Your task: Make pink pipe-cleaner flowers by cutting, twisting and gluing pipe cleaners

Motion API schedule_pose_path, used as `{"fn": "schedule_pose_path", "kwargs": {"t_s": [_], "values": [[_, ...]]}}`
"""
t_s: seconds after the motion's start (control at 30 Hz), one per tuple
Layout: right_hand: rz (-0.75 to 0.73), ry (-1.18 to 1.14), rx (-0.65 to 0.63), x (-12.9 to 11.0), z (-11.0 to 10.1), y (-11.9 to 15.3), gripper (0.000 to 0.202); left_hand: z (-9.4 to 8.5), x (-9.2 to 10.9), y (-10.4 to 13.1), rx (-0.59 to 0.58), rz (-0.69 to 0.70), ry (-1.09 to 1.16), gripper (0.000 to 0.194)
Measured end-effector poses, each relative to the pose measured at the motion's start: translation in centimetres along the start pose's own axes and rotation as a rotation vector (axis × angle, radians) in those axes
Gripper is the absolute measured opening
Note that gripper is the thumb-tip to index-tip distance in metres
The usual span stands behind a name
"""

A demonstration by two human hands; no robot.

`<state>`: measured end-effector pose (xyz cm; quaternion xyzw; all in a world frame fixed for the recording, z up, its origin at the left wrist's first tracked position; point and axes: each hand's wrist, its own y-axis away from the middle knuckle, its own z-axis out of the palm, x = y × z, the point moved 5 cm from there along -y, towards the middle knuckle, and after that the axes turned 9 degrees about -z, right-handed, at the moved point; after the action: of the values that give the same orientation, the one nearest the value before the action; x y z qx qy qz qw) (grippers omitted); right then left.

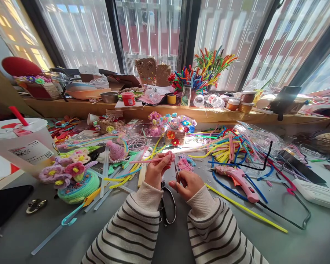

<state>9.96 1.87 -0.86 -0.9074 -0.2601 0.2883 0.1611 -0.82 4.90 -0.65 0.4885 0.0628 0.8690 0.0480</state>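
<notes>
Near the middle of the table, my left hand (156,171) is closed round a pink fuzzy stem (145,160), whose curled tip shows above the fingers. My right hand (188,184) is closed on small scissors (176,172), with the blades pointing up beside the pink tip. Behind the scissors lies a small heap of pink and blue fuzzy clippings (186,163). A black-handled tool (169,205) rests on the table between my wrists.
A pink glue gun (240,179) lies to the right, near a yellow stem (247,209). On the left stand a drink cup (30,146) and a green pot with knitted flowers (78,187). Behind are a flower basket (175,136) and a heap of coloured stems (228,145).
</notes>
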Motion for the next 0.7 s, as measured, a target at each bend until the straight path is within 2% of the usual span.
{"fn": "schedule_pose_path", "kwargs": {"t_s": [0.27,0.7], "values": [[0.006,0.010,0.054,0.03,-0.17,0.13,0.040,0.36,-0.04,0.09,-0.040,-0.015,-0.003,0.016],[-0.035,0.005,0.091,0.62,0.19,0.20,0.041,0.15,0.00,-0.03,-0.002,-0.007,0.030,0.018]]}}
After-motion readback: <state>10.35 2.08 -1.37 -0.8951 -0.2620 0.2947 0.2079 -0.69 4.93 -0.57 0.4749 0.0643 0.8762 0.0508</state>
